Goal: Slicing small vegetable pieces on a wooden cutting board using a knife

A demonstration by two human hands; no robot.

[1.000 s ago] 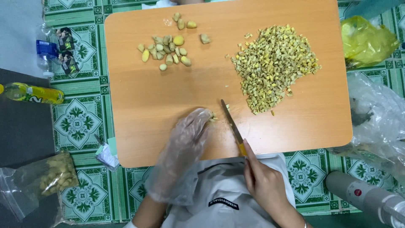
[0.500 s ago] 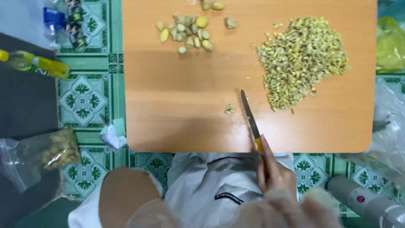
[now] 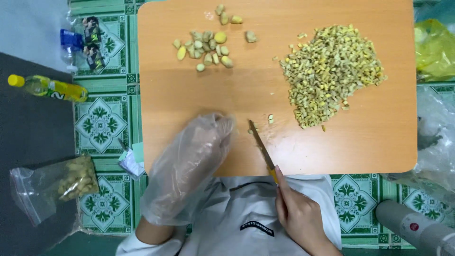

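Observation:
A wooden cutting board [image 3: 189, 95] lies on a green patterned mat. At its back left sits a small group of whole yellowish pieces [image 3: 206, 45]; on the right is a large heap of chopped bits [image 3: 332, 73]. My right hand [image 3: 298, 215] grips a knife [image 3: 261, 149] by its yellow handle, blade flat on the board pointing away, with two cut bits [image 3: 270, 118] just beyond its tip. My left hand [image 3: 189, 163], in a clear plastic glove, rests on the board's near edge left of the blade, fingers loosely together, holding nothing I can see.
A yellow-capped bottle [image 3: 47, 87] and a clear water bottle [image 3: 76, 40] lie at the left. A clear zip bag of pale pieces [image 3: 54, 185] sits at the lower left. A yellow bag [image 3: 433, 50], crumpled clear plastic [image 3: 436, 147] and a grey cylinder [image 3: 417, 227] are on the right.
My gloved left hand, which had dropped off the board half a second ago, has come back onto the board beside the knife. The knife has barely moved.

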